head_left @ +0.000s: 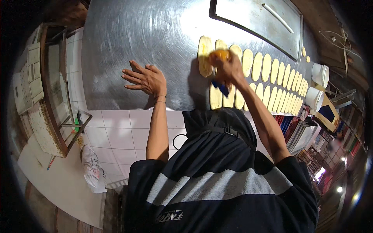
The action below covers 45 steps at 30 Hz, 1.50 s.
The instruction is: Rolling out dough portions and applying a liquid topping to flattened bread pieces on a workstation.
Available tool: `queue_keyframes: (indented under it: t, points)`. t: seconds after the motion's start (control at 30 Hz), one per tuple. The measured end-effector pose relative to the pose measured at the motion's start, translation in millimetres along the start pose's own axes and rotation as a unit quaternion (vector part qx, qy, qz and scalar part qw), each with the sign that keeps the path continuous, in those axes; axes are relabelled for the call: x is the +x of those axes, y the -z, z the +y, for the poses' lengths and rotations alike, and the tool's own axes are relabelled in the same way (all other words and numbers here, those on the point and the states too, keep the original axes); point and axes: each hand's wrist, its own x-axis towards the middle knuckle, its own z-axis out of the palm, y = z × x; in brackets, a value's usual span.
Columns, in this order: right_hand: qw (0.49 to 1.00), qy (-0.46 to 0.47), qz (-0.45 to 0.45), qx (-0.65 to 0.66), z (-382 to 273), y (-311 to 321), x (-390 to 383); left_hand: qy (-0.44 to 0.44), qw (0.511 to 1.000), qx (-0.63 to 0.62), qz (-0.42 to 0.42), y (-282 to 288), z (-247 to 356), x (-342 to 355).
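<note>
My left hand point(144, 79) lies open on the metal table point(132, 35), its fingers spread and nothing in it. To the right, my right hand point(229, 70) is closed around an orange thing point(220, 54) with a blue part point(221, 88) showing below the hand; its kind is not clear. That hand is over the left end of two long rows of flat, oval dough pieces. Beside it, the leftmost piece of the far row point(204, 58) has yellow-orange streaks on top. In the near row, the leftmost piece point(216, 97) lies just below the blue part. My hand partly hides a few pieces.
A large metal tray point(254, 29) with a white rod point(278, 18) on it sits at the far right. Two white buckets point(320, 75) point(314, 98) stand beyond the rows' right end. At left are a wooden frame point(54, 93) and a white plastic bag point(93, 171).
</note>
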Motion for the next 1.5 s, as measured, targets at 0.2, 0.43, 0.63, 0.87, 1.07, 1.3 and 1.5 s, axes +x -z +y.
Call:
queue_keyframes:
  t: [0.2,0.43,0.63,0.87,1.07,1.3,1.5]
  points:
    - [0.993,0.075,0.064,-0.062,9,-7,39,-0.002,1.000,-0.029,-0.003,-8,2,-1]
    - [0.999,0.041,-0.006,-0.001,62,-12,-57,0.011,1.000,0.021,-0.010,0,-16,-5]
    - [0.988,0.017,0.149,-0.047,-6,14,16,0.017,0.999,-0.015,-0.024,4,-23,5]
    - [0.996,-0.011,0.065,-0.056,62,-19,-64,0.015,1.000,0.002,-0.011,-8,-53,-1]
    - [0.991,0.009,0.122,-0.046,1,-17,-14,0.016,1.000,0.012,-0.016,-2,-59,18]
    - [0.990,0.042,0.092,-0.103,41,-56,-18,0.009,1.000,0.019,-0.005,-32,-65,28]
    - [0.993,0.024,0.100,-0.061,37,-40,-23,-0.003,1.000,0.020,0.004,-30,-63,50]
